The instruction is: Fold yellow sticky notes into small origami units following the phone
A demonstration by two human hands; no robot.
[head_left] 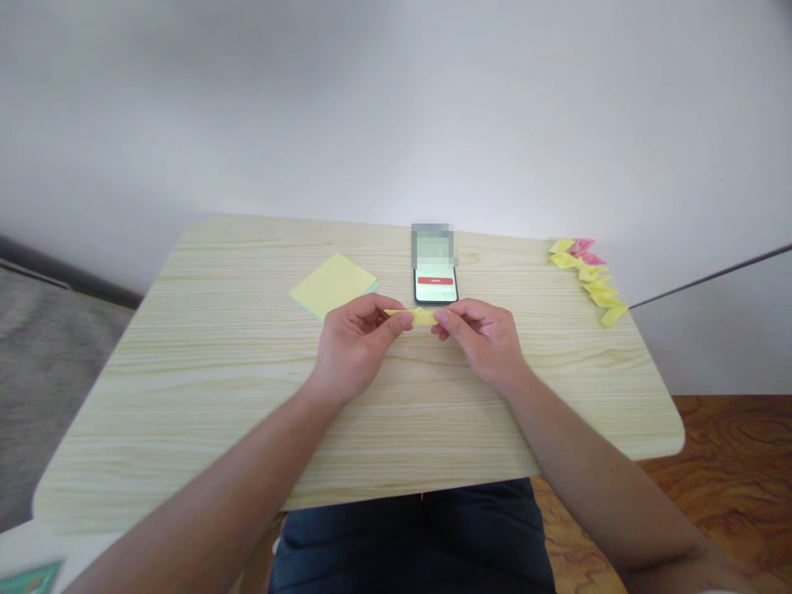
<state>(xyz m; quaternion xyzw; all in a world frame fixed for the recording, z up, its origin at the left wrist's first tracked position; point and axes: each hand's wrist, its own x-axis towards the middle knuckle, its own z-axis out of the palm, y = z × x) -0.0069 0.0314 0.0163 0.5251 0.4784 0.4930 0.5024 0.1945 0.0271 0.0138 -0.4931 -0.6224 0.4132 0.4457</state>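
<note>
A person works at a pale wood-grain counter (204, 388) with rounded corners, its far edge running along a plain light wall (384, 107), with wood-patterned floor (730, 487) showing beyond the near right corner and a gray surface (49, 363) lower down at left. Between the two hands, near the middle of the counter, is a narrow folded strip of yellow paper (424, 318), set roughly level from side to side. The left hand (354, 342) pinches its left end between thumb and fingers, the right hand (487, 338) pinches its right end the same way, and each grip is closed down to the thickness of the paper, leaving the middle of the strip exposed. Just beyond it lies a smartphone (436, 292), its lit screen showing a red bar, the upper part pixelated. A stack of square paper sheets (334, 283), yellow on top with green at the edges, rests beyond the left hand, while folded yellow paper pieces (599, 293) and folded pink paper pieces (585, 250) line the far right edge. Wood grain stretches from the stack to the left edge, between the forearms to the near edge, and from the right hand toward the folded pieces
</note>
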